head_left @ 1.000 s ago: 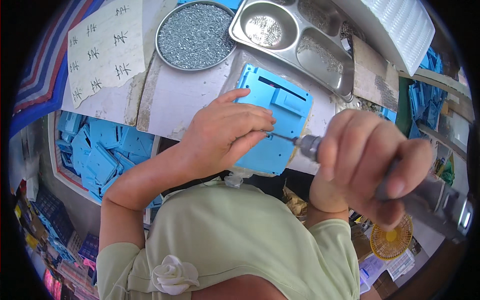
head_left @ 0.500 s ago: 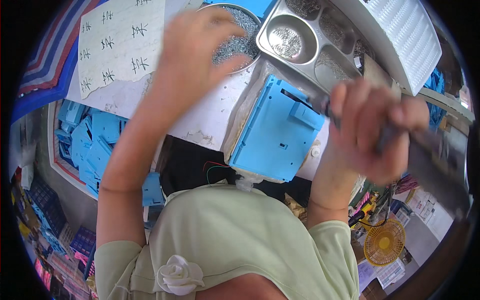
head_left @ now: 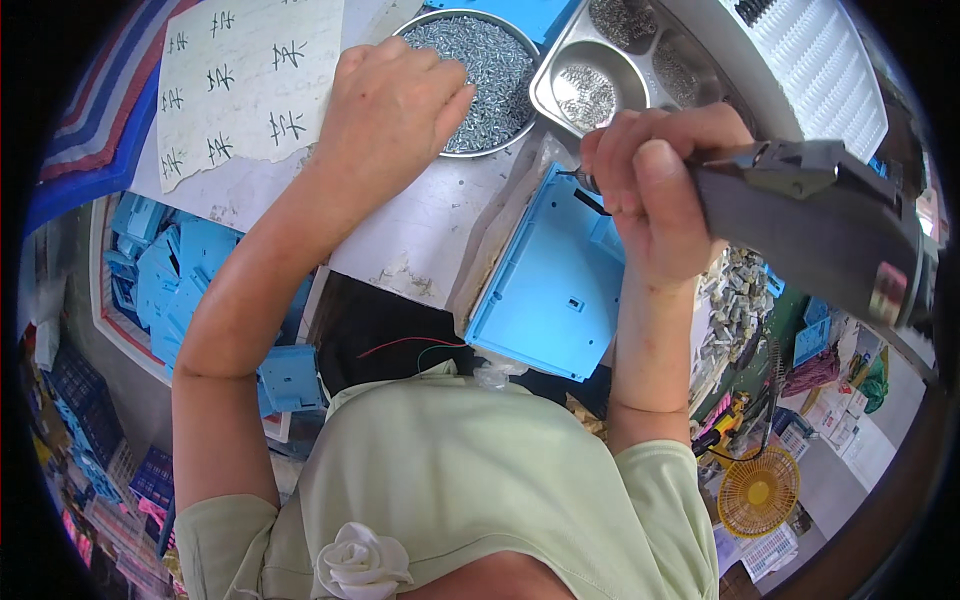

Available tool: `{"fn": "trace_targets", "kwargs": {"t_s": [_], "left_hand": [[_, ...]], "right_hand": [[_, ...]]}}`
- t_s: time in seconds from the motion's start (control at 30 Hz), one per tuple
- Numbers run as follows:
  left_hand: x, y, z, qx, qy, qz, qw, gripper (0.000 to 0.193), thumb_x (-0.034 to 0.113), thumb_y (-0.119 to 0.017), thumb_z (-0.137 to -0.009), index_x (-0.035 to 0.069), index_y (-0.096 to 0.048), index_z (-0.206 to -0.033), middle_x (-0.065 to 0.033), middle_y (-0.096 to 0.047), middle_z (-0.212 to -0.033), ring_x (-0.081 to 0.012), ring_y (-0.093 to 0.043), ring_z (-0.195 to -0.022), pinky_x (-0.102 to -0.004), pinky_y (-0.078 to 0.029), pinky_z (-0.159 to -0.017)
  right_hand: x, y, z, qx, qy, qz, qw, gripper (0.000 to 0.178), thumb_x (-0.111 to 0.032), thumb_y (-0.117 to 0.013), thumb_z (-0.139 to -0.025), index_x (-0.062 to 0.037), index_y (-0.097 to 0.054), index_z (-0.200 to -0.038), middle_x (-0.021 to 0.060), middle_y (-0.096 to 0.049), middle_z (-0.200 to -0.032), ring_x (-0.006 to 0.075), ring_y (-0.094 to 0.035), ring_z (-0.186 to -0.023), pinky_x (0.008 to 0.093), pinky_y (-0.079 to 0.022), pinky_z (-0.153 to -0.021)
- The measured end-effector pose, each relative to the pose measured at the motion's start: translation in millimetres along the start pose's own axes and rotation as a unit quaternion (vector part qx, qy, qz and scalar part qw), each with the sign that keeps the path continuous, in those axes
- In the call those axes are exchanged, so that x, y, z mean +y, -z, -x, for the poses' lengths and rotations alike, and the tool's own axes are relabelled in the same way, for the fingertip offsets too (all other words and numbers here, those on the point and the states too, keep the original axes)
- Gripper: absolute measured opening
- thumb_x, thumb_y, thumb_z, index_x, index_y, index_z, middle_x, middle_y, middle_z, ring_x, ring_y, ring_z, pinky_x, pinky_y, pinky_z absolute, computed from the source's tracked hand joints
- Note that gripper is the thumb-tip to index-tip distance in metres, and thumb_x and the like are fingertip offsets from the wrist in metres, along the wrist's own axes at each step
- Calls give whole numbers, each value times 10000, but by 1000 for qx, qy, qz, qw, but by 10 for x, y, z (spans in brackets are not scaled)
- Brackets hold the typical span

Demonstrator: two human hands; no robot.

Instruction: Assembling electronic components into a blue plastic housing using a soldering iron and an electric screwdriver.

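Observation:
My left hand [head_left: 392, 118] is at the left rim of a round metal bowl [head_left: 485, 154] filled with small silver screws [head_left: 490, 80]. Its fingers are curled together, and whatever they pinch is hidden. In my right hand [head_left: 660, 185] is a dark electric screwdriver [head_left: 810, 220], lying almost level with its body off to the right. Its bit points left, at the top corner of a blue plastic panel [head_left: 545, 290]. Whether the tip touches the panel I cannot tell. The panel rests tilted on a plastic-wrapped support [head_left: 492, 245], partly covered by my right hand and forearm.
A steel compartment tray [head_left: 545, 98] with small metal parts stands behind the panel, beside a white ribbed tray [head_left: 815, 75]. Handwritten paper [head_left: 245, 115] lies at far left. Blue parts [head_left: 190, 280] fill a crate at left. Metal pieces [head_left: 740, 300] lie at right, above a yellow basket [head_left: 725, 500].
My left hand has drawn back from over the screws to the bowl's left edge, its fingers now curled. My right hand has moved up and left, bringing the electric screwdriver to the panel's top corner.

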State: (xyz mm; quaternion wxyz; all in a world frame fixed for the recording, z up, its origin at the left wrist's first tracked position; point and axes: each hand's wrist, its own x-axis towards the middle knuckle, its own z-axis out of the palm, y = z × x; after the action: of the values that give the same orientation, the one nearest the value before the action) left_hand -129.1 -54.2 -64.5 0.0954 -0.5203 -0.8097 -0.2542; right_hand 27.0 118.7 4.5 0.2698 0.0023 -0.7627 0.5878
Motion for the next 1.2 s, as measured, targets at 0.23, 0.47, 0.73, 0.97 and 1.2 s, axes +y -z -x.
{"fn": "trace_targets", "kwargs": {"t_s": [0.23, 0.47, 0.73, 0.97, 1.2], "left_hand": [[-2, 134, 21, -48, -4, 95, 994, 123, 185, -728, -896, 91, -652, -872, -35, -631, -855, -244, -598, -910, -405, -392, -911], [255, 252, 206, 0, -34, 154, 987, 104, 176, -747, -856, 137, -696, -938, -5, -669, -900, -232, -625, -901, -415, -394, -870], [638, 173, 511, 43, -49, 300, 952, 205, 56, -780, -796, 118, -722, -983, -4, -705, -950, -205, -609, -824, -383, -362, -838], [707, 198, 594, 61, -46, 314, 946, 200, 66, -805, -767, 124, -715, -936, 5, -702, -912, -199, -598, -776, -391, -353, -812], [669, 268, 678, 82, -102, 290, 948, 134, 78, -787, -806, 102, -713, -915, -5, -683, -822, -214, -606, -712, -383, -396, -775]], "right_hand": [[-217, 46, -56, -28, 14, -205, 978, 70, -92, -554, -969, -67, -491, -951, 35, -486, -603, 144, -447, -534, 370, -453, -585], [-160, -142, 160, -21, 11, -126, 992, 170, -137, -610, -981, -65, -461, -941, 50, -492, -603, 143, -438, -526, 363, -445, -565], [-471, -23, 75, -25, 23, -193, 981, 259, -190, -679, -969, -52, -542, -1140, 31, -598, -708, 118, -529, -598, 294, -465, -588], [-653, -46, 164, -135, 44, -243, 960, 271, -351, -559, -1058, -125, -509, -1199, -49, -542, -691, 95, -489, -595, 297, -439, -614], [-708, -170, 296, -104, 9, -247, 963, 261, -328, -587, -1045, -96, -513, -1138, -26, -531, -653, 114, -482, -549, 322, -441, -571]]}}
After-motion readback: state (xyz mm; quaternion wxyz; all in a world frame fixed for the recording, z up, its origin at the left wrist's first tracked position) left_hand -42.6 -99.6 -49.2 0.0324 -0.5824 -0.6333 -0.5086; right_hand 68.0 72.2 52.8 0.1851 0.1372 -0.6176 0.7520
